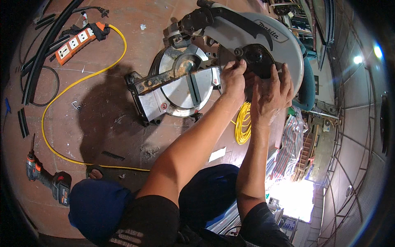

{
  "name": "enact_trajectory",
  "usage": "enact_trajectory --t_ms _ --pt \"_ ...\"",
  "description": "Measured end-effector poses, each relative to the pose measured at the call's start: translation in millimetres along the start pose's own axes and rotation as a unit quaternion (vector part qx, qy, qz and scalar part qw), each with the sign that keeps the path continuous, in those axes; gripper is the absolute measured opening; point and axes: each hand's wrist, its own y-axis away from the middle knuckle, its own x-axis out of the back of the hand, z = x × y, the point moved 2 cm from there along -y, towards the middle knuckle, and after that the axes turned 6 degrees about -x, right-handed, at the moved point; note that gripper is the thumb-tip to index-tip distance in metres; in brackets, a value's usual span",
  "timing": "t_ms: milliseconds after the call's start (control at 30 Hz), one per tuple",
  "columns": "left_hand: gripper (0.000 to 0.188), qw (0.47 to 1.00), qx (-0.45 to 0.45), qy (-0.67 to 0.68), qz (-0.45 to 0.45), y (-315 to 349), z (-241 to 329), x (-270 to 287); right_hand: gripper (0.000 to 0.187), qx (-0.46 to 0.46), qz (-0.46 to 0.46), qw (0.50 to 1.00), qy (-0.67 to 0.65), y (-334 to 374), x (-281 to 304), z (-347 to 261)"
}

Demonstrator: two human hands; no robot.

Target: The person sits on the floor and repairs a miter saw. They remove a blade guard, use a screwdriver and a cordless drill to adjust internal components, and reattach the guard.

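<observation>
The miter saw (pixel 181 86) sits on the floor with its head raised at the upper right. On its pale grey blade guard (pixel 236 35) is a black cover plate (pixel 258 53) with a round bolt in the middle. My left hand (pixel 233 78) is closed, thumb and finger pinched beside the plate's left edge, next to the toothed blade; what they hold is hidden. My right hand (pixel 272 92) has its thumb and fingers around the plate's lower end, with its fingertips against the guard. Below the saw head, the black handle (pixel 242 26) curves across the guard.
An orange power strip (pixel 76 44) with a yellow cord (pixel 61 90) lies at the upper left, near black rubber strips (pixel 37 53). A cordless drill (pixel 48 179) rests at the lower left. A coiled yellow cable (pixel 243 125) is behind my forearms. Striped sacking (pixel 288 144) stands at the right.
</observation>
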Motion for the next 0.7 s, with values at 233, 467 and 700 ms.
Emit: enact_trajectory --t_ms 233,467,700 --pt "0.015 0.995 -0.038 -0.094 -0.001 -6 9 3 0.06 -0.017 0.004 0.999 0.042 1 0 7" --pt "0.018 0.992 -0.027 -0.122 -0.024 -7 9 9 0.067 -0.036 0.026 0.999 0.017 9 -1 19" --pt "0.019 0.989 -0.035 -0.143 -0.034 -9 12 11 0.066 -0.005 0.07 0.992 -0.101 6 4 39"
